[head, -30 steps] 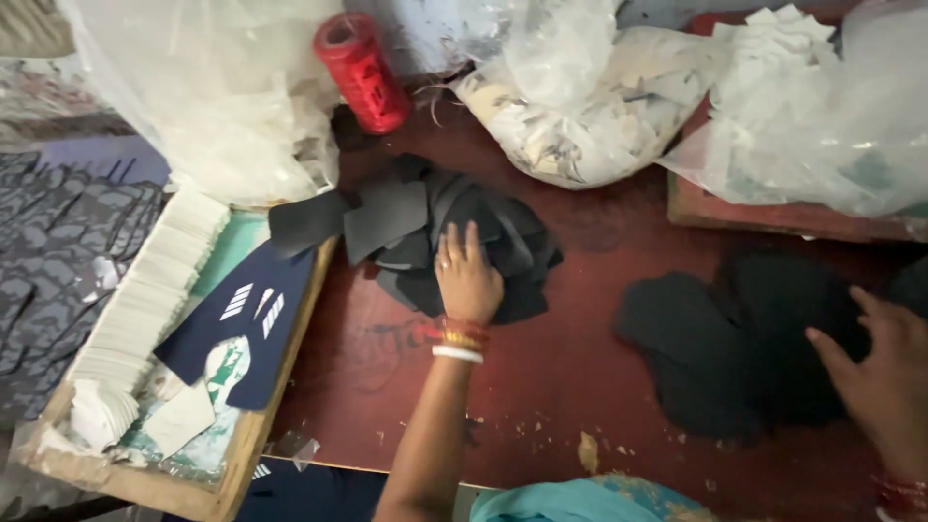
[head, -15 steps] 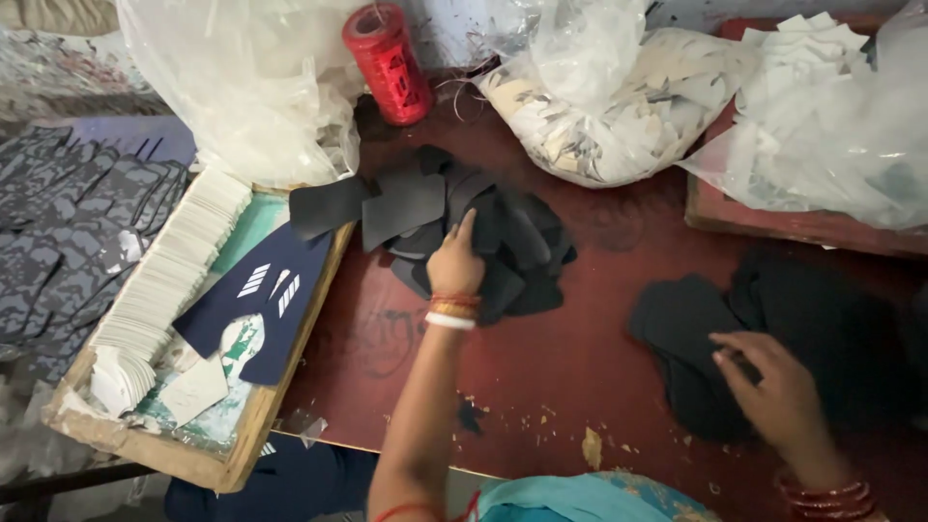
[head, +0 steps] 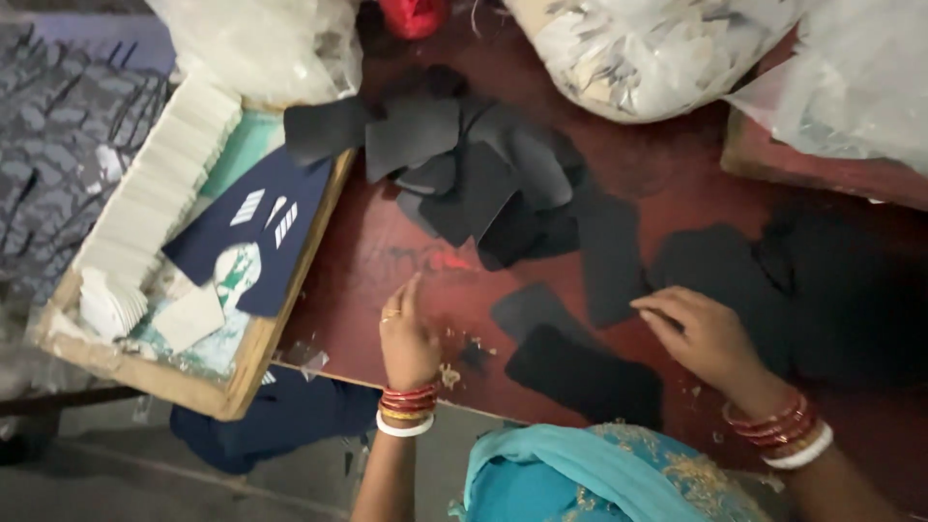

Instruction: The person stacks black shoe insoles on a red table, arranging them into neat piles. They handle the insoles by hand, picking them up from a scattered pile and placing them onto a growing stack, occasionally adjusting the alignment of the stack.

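Left hand (head: 406, 333) resting edge-down on the dark red wooden table (head: 387, 251), fingers together and loosely straight, holding nothing, a gold ring on one finger and red, gold and white bangles at the wrist. Right hand (head: 710, 338) lying palm down further right, fingers spread and slack, fingertips touching the near edge of a long black fabric piece (head: 609, 256); no closed grip visible on it. Between the two hands, near the table's near edge, two more flat black cut pieces: a small dark one (head: 532, 309) and a larger rounded one (head: 580, 372) just nearer. Beyond, towards the far side, a loose heap of black and dark grey fabric pieces (head: 474, 169), overlapping. At the left, a shallow wooden tray (head: 193, 387) carrying a row of stacked white cards (head: 159, 179) and a navy blue card with white marks (head: 256, 237). At the far edge, clear plastic bags stuffed with white scraps (head: 638, 53), and a red thread spool (head: 416, 14) partly cut off.
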